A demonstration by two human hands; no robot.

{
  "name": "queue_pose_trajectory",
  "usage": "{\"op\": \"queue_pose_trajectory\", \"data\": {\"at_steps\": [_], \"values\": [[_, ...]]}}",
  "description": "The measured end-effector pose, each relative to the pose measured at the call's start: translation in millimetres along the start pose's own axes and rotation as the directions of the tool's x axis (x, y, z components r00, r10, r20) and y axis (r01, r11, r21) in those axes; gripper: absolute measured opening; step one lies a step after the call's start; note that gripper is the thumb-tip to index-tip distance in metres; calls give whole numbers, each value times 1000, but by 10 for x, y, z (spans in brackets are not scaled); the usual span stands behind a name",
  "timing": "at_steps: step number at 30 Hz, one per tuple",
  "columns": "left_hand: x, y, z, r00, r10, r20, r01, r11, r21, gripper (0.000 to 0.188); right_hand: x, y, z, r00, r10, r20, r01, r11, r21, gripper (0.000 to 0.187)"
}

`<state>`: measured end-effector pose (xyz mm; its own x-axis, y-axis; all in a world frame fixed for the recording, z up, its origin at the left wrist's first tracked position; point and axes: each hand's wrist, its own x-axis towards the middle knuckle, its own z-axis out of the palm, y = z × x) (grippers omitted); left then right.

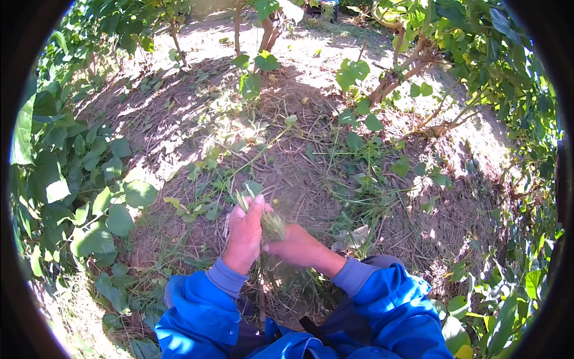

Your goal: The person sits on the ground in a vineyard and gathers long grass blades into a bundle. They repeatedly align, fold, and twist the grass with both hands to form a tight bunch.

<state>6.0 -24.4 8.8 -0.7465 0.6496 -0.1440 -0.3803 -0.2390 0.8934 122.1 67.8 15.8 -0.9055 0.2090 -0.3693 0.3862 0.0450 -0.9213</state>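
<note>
Your hands (pixel 269 236) are close together over the ground (pixel 299 173), and the open room lies just beyond them: mulch with only thin weeds (pixel 359 179) across the middle. To the left, leaves (pixel 72 179) crowd in as a dense wall. Far ahead, stems (pixel 266 30) rise from the soil, and branches (pixel 406 66) block the far right. Foliage (pixel 508 287) closes the right edge. Near you, your sleeves (pixel 382 305) fill the space.
</note>
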Motion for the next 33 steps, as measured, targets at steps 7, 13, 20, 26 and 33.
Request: {"op": "queue_pose_trajectory", "data": {"at_steps": [7, 13, 20, 26, 33], "values": [[66, 176, -100, 998, 6, -59, -15, 987, -160, 21, -29, -26, 46, 1000, 3, -12, -2, 995, 103, 26], [226, 333, -322, 994, 63, -88, -83, 967, -242, 24, -18, -40, -67, 997, 37, -71, -16, 963, 270, 17], [322, 674, -586, 955, 166, -244, -197, 975, -105, 23, -6, -125, -393, 971, -3, -239, 111, 891, 439, 20], [228, 617, -476, 961, 186, -205, -179, 982, 54, 30, -74, -167, -603, 947, -12, -321, 180, 849, 498, 21], [-82, 408, -8, 997, 72, -2, -71, 977, 201, 22, -20, -112, -463, 969, -6, -246, 121, 882, 456, 20]]}}
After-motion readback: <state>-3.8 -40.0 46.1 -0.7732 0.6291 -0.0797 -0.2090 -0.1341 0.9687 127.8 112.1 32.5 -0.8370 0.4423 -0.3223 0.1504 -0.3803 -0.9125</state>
